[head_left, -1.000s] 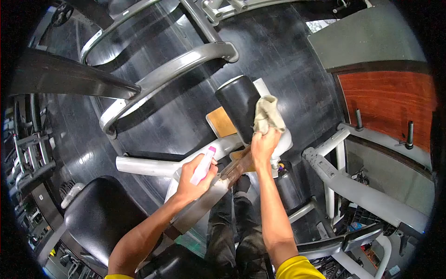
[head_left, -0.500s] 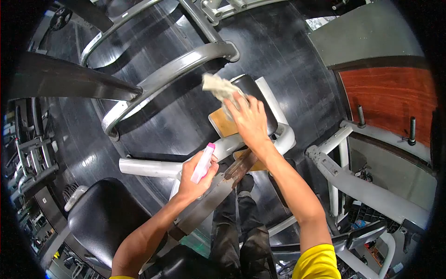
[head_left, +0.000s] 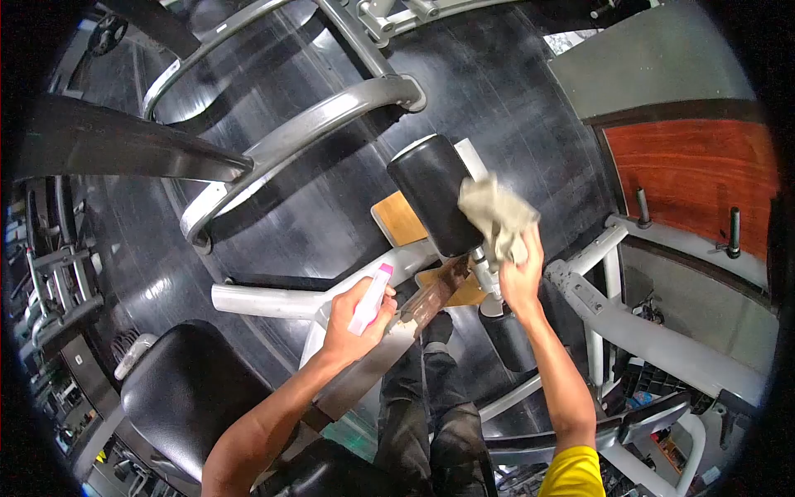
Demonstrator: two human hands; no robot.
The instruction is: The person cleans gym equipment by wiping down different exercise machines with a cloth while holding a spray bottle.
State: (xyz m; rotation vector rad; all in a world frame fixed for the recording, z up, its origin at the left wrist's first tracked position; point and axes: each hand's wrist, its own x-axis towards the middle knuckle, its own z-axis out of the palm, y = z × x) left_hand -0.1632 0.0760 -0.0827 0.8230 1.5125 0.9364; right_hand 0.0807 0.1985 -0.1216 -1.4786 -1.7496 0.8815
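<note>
My left hand is closed around a spray bottle, whose white head with a pink tip points up and away; its body is hidden under the hand. A crumpled beige cloth is gripped in my right hand, the loose end spreading away from the fingers. That cloth lies beside the right edge of a black padded roller; whether it touches the pad I cannot tell. Below the roller runs a worn metal beam of the exercise machine, with my left hand just above it.
A black padded seat is at lower left. Another dark roller sits under my right forearm. Grey curved tubing crosses the upper left, and a light frame stands at right. Wooden-looking plates lie below the roller.
My right hand and the cloth have moved right and toward me, off the top of the roller, which now shows more fully. My left hand has shifted slightly right with the bottle.
</note>
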